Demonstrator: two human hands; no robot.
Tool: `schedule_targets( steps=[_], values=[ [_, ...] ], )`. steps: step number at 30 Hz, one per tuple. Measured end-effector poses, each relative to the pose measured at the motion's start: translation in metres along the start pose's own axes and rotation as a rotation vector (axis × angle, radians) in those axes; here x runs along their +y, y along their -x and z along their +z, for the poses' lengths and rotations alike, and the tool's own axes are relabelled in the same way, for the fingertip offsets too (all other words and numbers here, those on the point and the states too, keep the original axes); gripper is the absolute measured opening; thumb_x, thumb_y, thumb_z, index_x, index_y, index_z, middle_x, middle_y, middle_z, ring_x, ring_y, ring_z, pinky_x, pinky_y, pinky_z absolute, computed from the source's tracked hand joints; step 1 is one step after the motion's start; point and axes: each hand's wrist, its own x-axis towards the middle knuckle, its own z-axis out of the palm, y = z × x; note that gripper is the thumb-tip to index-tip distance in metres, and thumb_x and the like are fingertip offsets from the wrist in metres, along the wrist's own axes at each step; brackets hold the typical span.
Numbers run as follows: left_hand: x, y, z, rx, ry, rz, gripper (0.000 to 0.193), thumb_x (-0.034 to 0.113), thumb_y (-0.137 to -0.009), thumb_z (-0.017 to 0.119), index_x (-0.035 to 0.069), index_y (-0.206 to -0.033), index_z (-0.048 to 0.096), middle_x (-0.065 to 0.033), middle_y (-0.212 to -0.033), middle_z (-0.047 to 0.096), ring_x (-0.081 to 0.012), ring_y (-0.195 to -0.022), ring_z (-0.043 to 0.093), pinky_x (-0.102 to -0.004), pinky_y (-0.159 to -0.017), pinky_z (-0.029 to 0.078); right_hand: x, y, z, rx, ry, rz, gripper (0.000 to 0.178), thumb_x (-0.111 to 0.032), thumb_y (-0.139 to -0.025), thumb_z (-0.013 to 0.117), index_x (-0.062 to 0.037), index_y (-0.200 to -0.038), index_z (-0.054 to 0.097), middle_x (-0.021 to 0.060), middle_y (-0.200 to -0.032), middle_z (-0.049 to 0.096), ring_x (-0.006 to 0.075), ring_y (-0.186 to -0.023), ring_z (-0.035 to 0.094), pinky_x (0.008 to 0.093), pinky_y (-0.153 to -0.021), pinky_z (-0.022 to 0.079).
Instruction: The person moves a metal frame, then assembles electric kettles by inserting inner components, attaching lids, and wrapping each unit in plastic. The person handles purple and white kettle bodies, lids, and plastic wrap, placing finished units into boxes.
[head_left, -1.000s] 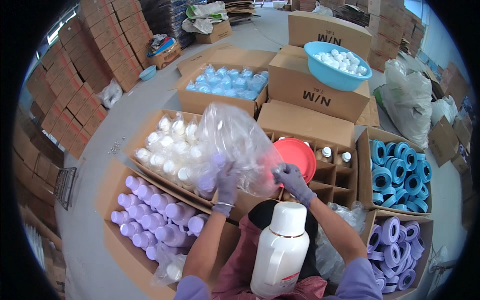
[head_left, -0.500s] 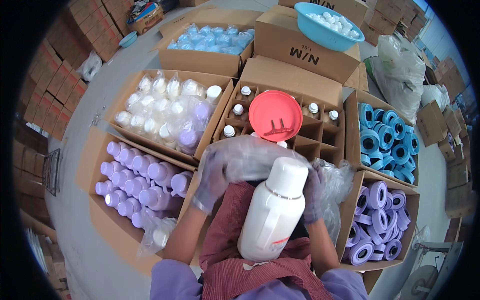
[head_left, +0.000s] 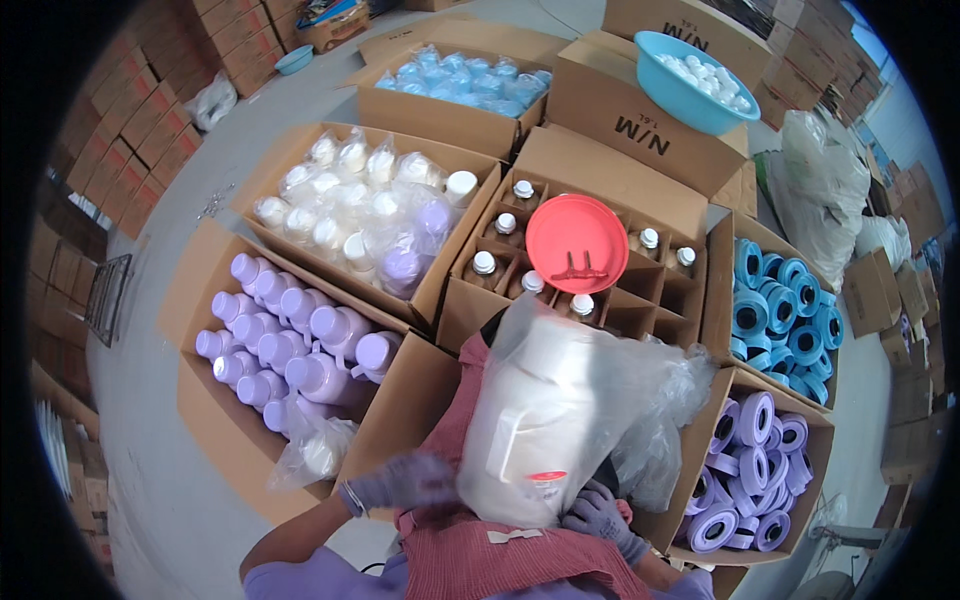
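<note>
While a large white bottle (head_left: 545,420) stands upright on the lap, wrapped in a clear plastic bag (head_left: 650,400) that has been drawn over its cap and down its sides, both gloved hands are kept low at its base. The left hand (head_left: 400,483) is seen blurred just beside the bottle's lower left edge, its fingers partly curled near the bag's hem; whether it grips the plastic cannot be told. The right hand (head_left: 597,515) is closed on the bunched lower edge of the bag at the bottle's bottom right, touching the film. A red checked apron (head_left: 480,560) is spread beneath the bottle.

Beyond the bottle, a divided cardboard box (head_left: 590,260) is filled with small white-capped bottles, and a red round lid (head_left: 577,243) is laid across its middle compartments. To the left, a box of lilac bottles (head_left: 290,350) is set near the left hand, and behind it a box of bagged white bottles (head_left: 360,210) is placed. To the right, a box of blue tape rolls (head_left: 785,320) and, nearer, a box of purple tape rolls (head_left: 755,460) are found. Farther back, a blue basin (head_left: 695,80) of white caps is rested on a closed carton.
</note>
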Motion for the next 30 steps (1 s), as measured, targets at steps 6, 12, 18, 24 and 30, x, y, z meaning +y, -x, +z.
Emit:
schedule_targets(
  steps=[6,12,18,24,30],
  values=[
    [0.106,-0.072,-0.062,0.49,-0.11,-0.227,0.059,0.029,-0.086,0.07,0.004,-0.136,0.051,-0.0186,-0.123,0.059,-0.0325,-0.109,0.062,-0.0401,-0.093,0.05,-0.007,-0.035,-0.028,-0.216,0.075,-0.015,0.016,-0.028,-0.078,0.062,-0.0206,-0.092,0.066,0.0036,-0.099,0.06,0.0247,-0.102,0.058,0.0525,-0.101,0.04],
    [-0.007,0.051,-0.003,0.759,0.829,-0.442,0.05,0.018,-0.09,0.061,0.004,-0.137,0.049,-0.0172,-0.132,0.056,-0.0289,-0.116,0.058,-0.0448,-0.102,0.045,-0.012,-0.088,-0.023,0.075,-0.396,0.133,0.018,-0.024,-0.082,0.067,-0.009,-0.092,0.063,0.0108,-0.097,0.059,0.0289,-0.091,0.06,0.0438,-0.091,0.047],
    [-0.112,0.196,0.093,1.202,1.851,-0.255,0.039,0.013,-0.096,0.049,0.002,-0.133,0.049,-0.0138,-0.125,0.061,-0.0286,-0.112,0.063,-0.0478,-0.091,0.056,-0.032,-0.309,0.027,0.031,-0.727,-0.209,0.019,-0.009,-0.084,0.064,0.0009,-0.099,0.057,0.0212,-0.121,0.054,0.0378,-0.11,0.055,0.0426,-0.096,0.045],
    [-0.144,0.203,0.019,1.461,1.067,-0.875,0.035,0.022,-0.093,0.055,0.0,-0.12,0.059,-0.0149,-0.126,0.06,-0.031,-0.115,0.06,-0.0525,-0.104,0.045,0.012,-0.353,0.129,-0.292,0.005,-0.318,0.034,-0.028,-0.086,0.06,-0.0126,-0.117,0.059,0.0131,-0.12,0.056,0.0329,-0.11,0.056,0.0476,-0.094,0.044],
    [-0.268,0.244,0.068,1.075,0.093,-0.83,0.062,0.014,-0.088,0.067,0.003,-0.143,0.041,-0.0131,-0.14,0.049,-0.0224,-0.132,0.044,-0.0354,-0.111,0.039,0.021,-0.329,0.068,-0.298,-0.127,-0.18,0.036,-0.027,-0.086,0.062,-0.0119,-0.117,0.058,0.0135,-0.12,0.057,0.0334,-0.111,0.055,0.0466,-0.1,0.04]
  ],
)
